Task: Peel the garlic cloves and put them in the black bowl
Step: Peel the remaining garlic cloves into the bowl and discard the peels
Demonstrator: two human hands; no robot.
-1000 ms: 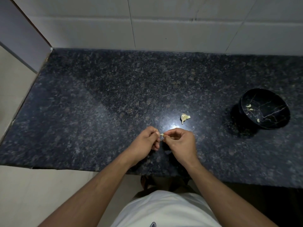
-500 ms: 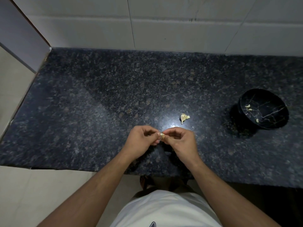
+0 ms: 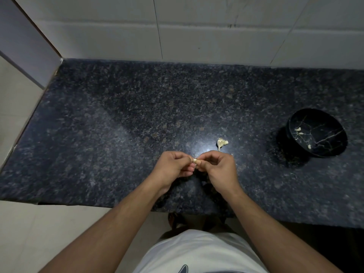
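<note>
The left hand (image 3: pixel 171 166) and the right hand (image 3: pixel 218 168) meet fingertip to fingertip above the front part of the dark granite counter (image 3: pixel 118 119). Between them sits a small pale garlic clove (image 3: pixel 195 160), pinched from both sides: the left thumb and curled fingers grip its left end, and the right thumb and forefinger grip its right end. Only a sliver of the clove shows between the fingertips, so how much skin it carries cannot be told. Both hands have their remaining fingers curled in toward the palm, and both bare forearms run back toward the near edge of the counter and the person's white shirt (image 3: pixel 197 253).

Taking the held clove as the landmark: just beyond it and a little to the right, lying on the counter, is a small pale piece of garlic (image 3: pixel 221 143), with a pointed tip toward the hands; whether it is a clove cluster or loose skin cannot be told. A bright glare patch on the stone lies between it and the clove.

Well off to the right of the clove, and somewhat farther back, stands the black bowl (image 3: pixel 323 152), dark with thin pale veining inside. It looks tilted, its opening facing toward the hands. A few small pale garlic bits (image 3: pixel 299 129) rest inside it, two near its left inner wall and one lower down.

Far beyond the clove, the counter ends against a wall of pale tiles (image 3: pixel 216 36). To the clove's far left, the counter's left end meets a light floor (image 3: pixel 15 107).
</note>
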